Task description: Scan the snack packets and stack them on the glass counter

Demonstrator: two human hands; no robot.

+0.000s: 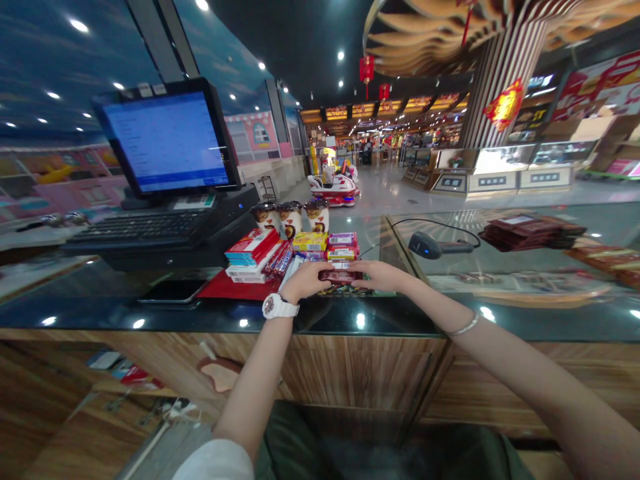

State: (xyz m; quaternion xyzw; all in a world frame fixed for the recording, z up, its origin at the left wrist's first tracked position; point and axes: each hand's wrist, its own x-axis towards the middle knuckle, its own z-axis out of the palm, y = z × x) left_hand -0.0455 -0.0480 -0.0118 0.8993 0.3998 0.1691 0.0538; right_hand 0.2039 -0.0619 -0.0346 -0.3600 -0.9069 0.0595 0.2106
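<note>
A small dark red-brown packet (341, 275) is held by its two ends between my hands, low over the glass counter. My left hand (306, 280), with a white watch on the wrist, has its fingers closed on the left end. The right end is gripped by my right hand (381, 276), which has a bracelet further up the forearm. Just beyond my fingers are a yellow box (309, 241) and small purple and red packs (343, 239). Red and white boxes (254, 252) and wrapped bars (279, 261) lie left of them. Three lidded paper cups (291, 219) stand behind.
A monitor (167, 143) and keyboard (137, 229) occupy the counter's left side, with a phone-like dark slab (173, 291) in front. To the right lie a corded barcode scanner (440, 247) and a pile of dark red packets (530, 232). Wooden cabinets (360, 370) front the counter.
</note>
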